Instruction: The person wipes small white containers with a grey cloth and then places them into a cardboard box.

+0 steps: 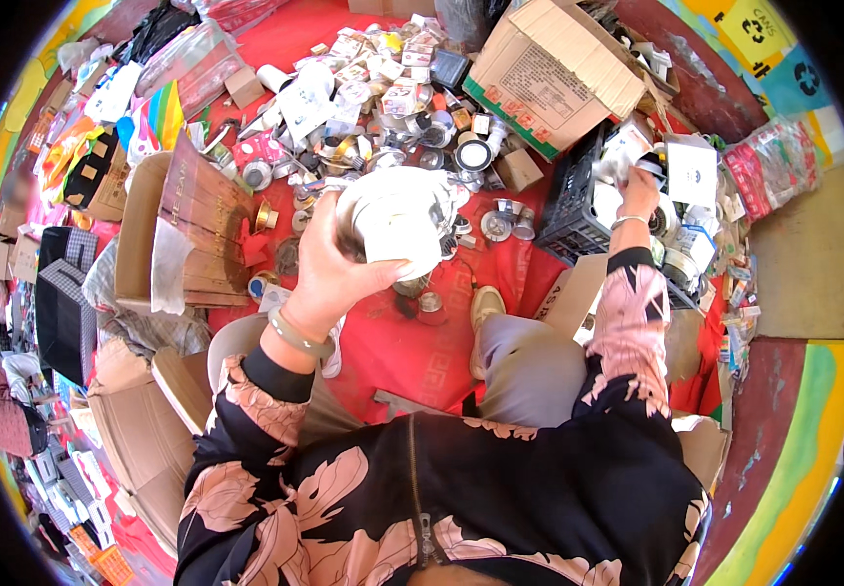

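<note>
My left hand (332, 262) is raised in front of me, thumb and fingers closed around a white round lamp fitting (394, 230). Its pale face is washed out by the light, and my palm hides part of its side. Off to the right, my right hand (640, 193) reaches into a black plastic crate (563, 190). The fingers there point down and curl among white boxes and round fittings; what they grip, if anything, cannot be made out. A white box (691, 172) stands in the crate beside that hand.
A large pile of small boxes (400, 98) and round metal fittings spreads over the red cloth (383, 337) ahead. An open cardboard box (144, 230) stands at left; a bigger carton (554, 78) tilts behind the crate. Bags and cartons line the left side.
</note>
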`<state>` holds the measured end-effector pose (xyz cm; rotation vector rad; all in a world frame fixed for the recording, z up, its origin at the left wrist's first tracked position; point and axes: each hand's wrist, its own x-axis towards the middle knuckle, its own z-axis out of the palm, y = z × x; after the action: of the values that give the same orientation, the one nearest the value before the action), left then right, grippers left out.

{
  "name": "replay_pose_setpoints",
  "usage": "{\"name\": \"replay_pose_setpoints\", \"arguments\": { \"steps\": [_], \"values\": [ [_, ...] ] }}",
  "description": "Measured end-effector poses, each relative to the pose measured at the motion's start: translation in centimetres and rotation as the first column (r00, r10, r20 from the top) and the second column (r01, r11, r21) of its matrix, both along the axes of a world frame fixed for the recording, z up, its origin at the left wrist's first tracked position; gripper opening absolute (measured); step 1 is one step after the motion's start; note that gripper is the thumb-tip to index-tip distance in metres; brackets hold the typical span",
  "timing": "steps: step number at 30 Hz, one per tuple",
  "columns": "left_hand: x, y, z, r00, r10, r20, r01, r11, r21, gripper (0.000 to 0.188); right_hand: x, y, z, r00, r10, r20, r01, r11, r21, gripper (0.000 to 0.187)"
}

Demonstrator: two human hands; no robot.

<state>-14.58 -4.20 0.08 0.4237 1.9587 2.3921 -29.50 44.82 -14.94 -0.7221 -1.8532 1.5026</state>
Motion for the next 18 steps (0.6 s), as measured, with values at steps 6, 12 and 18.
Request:
{"name": "replay_pose_setpoints", "arguments": {
  "steps": [6, 12, 18],
  "values": [
    [-0.6, 0.4, -0.6, 0.992, 0.041, -0.118, -0.049, 0.997, -0.067, 0.071, 9.5, -19.7, 20.2, 0.711, 0.661, -0.240, -0.676, 0.737, 0.028, 0.014],
    [-0.1, 0.3, 0.2, 0.989, -0.058, -0.139, 0.052, 0.997, -0.048, 0.073, 14.5, -29.8, 21.7, 0.568, 0.820, 0.074, -0.717, 0.448, 0.534, 0.011],
    [0.3, -0.7, -0.2, 0.989, -0.058, -0.134, 0.051, 0.997, -0.055, 0.072, 16.1, -31.0, 20.9, 0.674, 0.730, 0.117, -0.515, 0.350, 0.782, 0.008]
  ]
}}
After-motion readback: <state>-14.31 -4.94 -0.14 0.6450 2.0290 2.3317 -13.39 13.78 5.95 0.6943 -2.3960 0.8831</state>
